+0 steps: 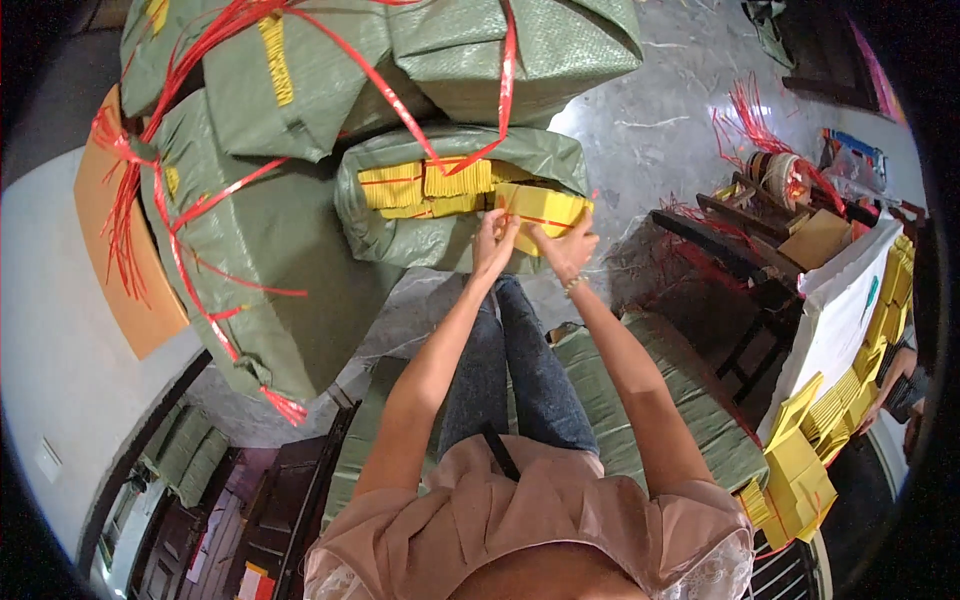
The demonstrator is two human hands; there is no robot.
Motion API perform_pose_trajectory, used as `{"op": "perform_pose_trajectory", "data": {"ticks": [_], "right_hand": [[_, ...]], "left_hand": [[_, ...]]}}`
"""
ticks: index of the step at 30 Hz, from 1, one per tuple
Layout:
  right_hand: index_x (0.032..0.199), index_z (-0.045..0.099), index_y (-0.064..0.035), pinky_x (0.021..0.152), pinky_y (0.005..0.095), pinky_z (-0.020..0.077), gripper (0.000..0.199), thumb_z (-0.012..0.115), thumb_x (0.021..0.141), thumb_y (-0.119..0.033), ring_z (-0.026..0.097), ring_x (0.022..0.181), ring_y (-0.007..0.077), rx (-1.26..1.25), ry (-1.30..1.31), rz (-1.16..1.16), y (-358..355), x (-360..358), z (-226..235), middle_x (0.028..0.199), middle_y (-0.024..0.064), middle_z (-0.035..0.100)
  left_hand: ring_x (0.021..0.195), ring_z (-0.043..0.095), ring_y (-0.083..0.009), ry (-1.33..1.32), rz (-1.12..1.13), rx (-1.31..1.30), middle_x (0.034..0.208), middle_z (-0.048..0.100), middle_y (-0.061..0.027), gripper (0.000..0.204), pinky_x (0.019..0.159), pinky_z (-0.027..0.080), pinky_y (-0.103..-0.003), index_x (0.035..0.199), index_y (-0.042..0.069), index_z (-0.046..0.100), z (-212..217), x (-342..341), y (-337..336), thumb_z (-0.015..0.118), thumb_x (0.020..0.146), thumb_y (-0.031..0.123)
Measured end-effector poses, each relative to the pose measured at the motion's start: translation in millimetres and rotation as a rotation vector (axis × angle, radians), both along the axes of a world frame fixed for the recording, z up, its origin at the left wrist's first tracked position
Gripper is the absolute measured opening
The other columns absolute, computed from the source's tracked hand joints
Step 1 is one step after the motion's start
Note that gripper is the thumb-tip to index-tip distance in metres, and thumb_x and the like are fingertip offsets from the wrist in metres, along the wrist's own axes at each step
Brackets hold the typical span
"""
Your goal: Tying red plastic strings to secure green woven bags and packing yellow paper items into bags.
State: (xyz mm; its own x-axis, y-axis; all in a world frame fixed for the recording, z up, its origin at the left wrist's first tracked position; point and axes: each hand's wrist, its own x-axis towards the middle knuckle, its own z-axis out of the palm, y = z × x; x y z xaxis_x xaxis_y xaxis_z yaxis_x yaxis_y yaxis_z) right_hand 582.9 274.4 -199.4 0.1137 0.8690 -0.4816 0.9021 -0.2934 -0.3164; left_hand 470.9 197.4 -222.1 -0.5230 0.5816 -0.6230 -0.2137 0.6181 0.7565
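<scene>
Between my two hands is a yellow paper bundle (545,203) with a red tie across it, tilted over the right end of an open green woven sack (375,238). My left hand (494,242) pinches its left lower edge. On its right side, my right hand (568,246) grips it with the thumb on the near face. Inside the sack lie several more yellow bundles (392,187), stacked in rows with red ties. The part of the sack's inside behind the held bundle is hidden.
Full green sacks (270,240) with red plastic straps (385,85) rise at the left and far side. More green sacks (650,375) lie beside my legs. To the right are a wooden bench (740,225), stacked yellow bundles (800,475) and another person's hand (873,412).
</scene>
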Motion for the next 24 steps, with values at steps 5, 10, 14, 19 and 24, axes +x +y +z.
{"op": "perform_pose_trajectory", "data": {"ticks": [5,10,14,19,24], "right_hand": [[0.137,0.024,-0.0093,0.089,0.0457,0.0307,0.100,0.071,0.060,-0.053,0.039,0.105,0.0396,0.188,-0.001,0.080,-6,-39,-25,0.111,0.0243,0.037],[0.135,0.026,-0.0059,0.092,0.0493,0.0257,0.089,0.067,0.066,-0.045,0.036,0.107,0.0418,0.364,0.051,0.200,-7,-28,-61,0.121,0.0282,0.034],[0.135,0.026,-0.0041,0.093,0.0501,0.0278,0.089,0.070,0.065,-0.037,0.034,0.111,0.0428,0.226,0.286,0.382,-26,-11,-55,0.123,0.0278,0.033],[0.126,0.033,0.0022,0.093,0.0415,0.0341,0.066,0.064,0.073,-0.021,0.041,0.109,0.0397,0.061,0.560,0.088,9,51,-87,0.118,0.0248,0.039],[0.118,0.041,0.0031,0.088,0.0453,0.0390,0.054,0.063,0.074,-0.018,0.046,0.104,0.0410,0.271,0.182,0.212,61,52,-108,0.114,0.0248,0.044]], "left_hand": [[0.108,0.051,-0.0326,0.094,0.009,0.018,0.116,0.051,-0.0245,0.071,0.091,0.041,-0.039,0.121,-0.005,0.043,-38,2,28,0.066,0.076,0.045],[0.106,0.050,-0.0363,-0.026,-0.073,-0.046,0.118,0.047,-0.0263,0.084,0.089,0.041,-0.042,0.124,-0.005,0.039,-73,0,43,0.072,0.068,0.048],[0.111,0.045,-0.0388,0.143,-0.032,-0.159,0.122,0.042,-0.0280,0.107,0.093,0.038,-0.045,0.131,-0.007,0.025,-67,-1,27,0.076,0.059,0.053],[0.118,0.034,-0.0426,0.229,-0.125,-0.406,0.131,0.024,-0.0330,0.131,0.097,0.031,-0.051,0.136,-0.008,0.006,-17,23,61,0.078,0.050,0.060],[0.128,0.017,-0.0432,0.486,-0.105,-0.603,0.136,0.010,-0.0361,0.147,0.100,0.023,-0.055,0.139,-0.001,-0.007,-30,48,69,0.076,0.039,0.070]]}}
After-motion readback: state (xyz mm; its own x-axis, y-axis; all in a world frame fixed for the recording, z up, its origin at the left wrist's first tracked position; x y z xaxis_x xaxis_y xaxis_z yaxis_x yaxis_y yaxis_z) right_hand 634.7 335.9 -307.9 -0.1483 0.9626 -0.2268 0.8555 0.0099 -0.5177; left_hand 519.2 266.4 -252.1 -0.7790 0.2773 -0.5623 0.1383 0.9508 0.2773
